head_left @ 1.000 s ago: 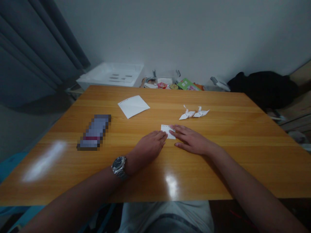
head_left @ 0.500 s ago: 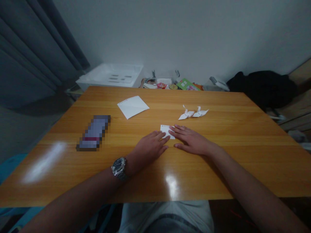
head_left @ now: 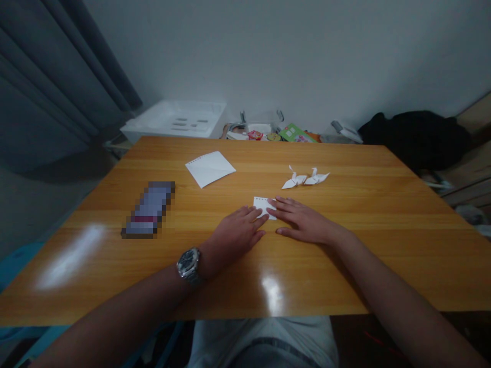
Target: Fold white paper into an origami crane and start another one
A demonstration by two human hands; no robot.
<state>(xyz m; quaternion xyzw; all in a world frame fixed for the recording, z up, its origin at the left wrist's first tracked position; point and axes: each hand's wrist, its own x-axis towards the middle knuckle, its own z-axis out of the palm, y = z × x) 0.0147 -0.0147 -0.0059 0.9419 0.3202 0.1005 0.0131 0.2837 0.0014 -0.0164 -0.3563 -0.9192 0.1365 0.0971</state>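
Observation:
A small white piece of paper (head_left: 262, 203) with punched holes along its far edge lies flat on the wooden table (head_left: 364, 204). My left hand (head_left: 240, 228) is open, its fingertips resting on the paper's left and near part. From the other side, the outstretched fingers of my right hand (head_left: 303, 220) lie across the paper's right part. The fingers hide some of the sheet. Beyond my right hand stand two white folded paper birds, a left one (head_left: 295, 180) and a right one (head_left: 316, 177), close together.
A larger white sheet (head_left: 210, 168) with a perforated edge lies at the back left. Left of my hands is a blurred-out phone (head_left: 149, 209). Behind the table are a white plastic tray (head_left: 153, 125), a green booklet (head_left: 295, 134) and a black cloth heap (head_left: 414, 138).
Almost nothing differs. My right hand has shifted very slightly to the right; my left hand and the papers stay in place.

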